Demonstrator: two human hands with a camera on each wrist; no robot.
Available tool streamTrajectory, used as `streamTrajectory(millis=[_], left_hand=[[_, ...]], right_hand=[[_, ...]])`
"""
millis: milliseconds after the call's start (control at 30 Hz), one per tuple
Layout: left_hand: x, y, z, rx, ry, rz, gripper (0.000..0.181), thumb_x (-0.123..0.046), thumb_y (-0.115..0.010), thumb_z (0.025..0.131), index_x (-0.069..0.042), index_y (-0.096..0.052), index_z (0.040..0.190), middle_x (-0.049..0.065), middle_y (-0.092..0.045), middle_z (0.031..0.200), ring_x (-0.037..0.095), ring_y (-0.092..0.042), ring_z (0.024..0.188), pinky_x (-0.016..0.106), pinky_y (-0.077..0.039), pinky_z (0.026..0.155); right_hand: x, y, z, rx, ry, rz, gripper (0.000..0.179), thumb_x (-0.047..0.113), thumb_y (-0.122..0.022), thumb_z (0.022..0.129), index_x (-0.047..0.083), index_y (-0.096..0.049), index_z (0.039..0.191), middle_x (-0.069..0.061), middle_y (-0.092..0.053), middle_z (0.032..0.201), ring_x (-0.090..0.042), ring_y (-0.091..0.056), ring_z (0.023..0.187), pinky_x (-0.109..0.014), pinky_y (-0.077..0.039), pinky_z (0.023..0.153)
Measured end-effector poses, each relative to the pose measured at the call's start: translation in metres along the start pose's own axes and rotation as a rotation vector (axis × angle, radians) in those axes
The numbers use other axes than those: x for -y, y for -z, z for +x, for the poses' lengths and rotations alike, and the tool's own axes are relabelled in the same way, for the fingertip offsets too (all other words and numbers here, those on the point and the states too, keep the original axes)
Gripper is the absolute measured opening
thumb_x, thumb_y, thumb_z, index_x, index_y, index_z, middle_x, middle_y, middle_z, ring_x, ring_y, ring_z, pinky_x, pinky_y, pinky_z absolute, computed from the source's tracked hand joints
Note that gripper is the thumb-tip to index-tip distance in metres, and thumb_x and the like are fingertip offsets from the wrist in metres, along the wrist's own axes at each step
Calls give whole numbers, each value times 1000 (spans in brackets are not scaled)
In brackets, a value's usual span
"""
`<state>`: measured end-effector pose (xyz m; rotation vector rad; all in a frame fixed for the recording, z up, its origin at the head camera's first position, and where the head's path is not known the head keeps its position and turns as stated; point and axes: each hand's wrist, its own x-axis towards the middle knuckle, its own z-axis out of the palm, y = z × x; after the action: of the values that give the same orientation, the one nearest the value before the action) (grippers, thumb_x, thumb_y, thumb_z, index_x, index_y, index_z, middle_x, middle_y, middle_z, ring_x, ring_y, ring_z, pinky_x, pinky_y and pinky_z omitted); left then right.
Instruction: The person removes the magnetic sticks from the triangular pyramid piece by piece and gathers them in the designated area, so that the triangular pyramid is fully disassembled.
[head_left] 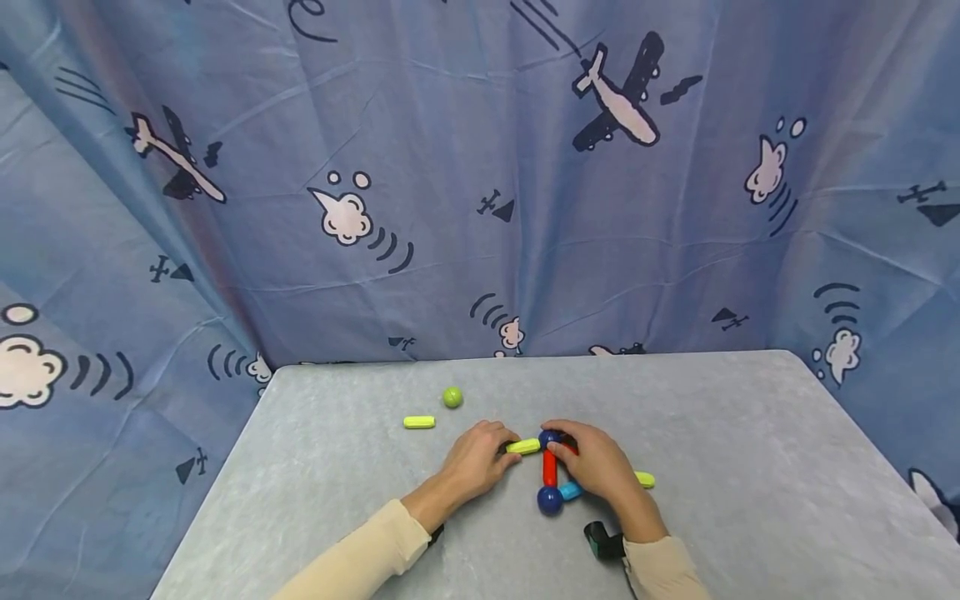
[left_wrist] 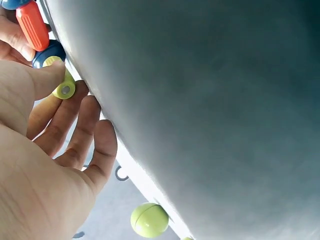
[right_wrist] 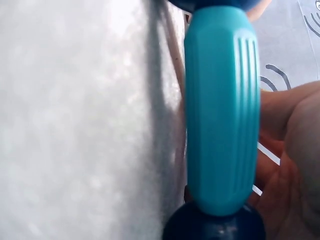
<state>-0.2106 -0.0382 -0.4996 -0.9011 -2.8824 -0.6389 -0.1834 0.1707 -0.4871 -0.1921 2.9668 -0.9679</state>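
We see a lime-green ball and a loose yellow-green rod on the grey table beyond the left hand, while the right hand partly hides a turquoise rod joined to the lower navy ball. Forearms angled inward, we find the left thumb and fingers pinching a ribbed lime rod against the upper navy ball, atop a red rod, which the right thumb and fingers grip.

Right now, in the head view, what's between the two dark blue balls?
The head view shows a red rod running from upper ball to lower ball.
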Motion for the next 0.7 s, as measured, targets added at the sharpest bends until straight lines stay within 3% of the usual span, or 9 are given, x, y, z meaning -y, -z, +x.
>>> streamTrajectory(millis=[333,700], left_hand=[[-2,2,-1,-9,17,-38,22,-25,-73,91,-13,-74,110,-2,-73,99,11,-63,93,26,-52,83],[-1,-2,-1,-23,35,-59,22,-25,-74,90,-12,-76,108,-3,-73,96,7,-61,86,24,-50,77]], right_hand=[[2,0,0,-6,-24,13,29,24,-69,94,20,-69,123,-10,-68,127,-33,-63,116,-56,-48,99],[1,-2,-1,-9,-56,23,29,25,-70,93,22,-69,122,-8,-69,124,-31,-64,112,-56,-48,97]])
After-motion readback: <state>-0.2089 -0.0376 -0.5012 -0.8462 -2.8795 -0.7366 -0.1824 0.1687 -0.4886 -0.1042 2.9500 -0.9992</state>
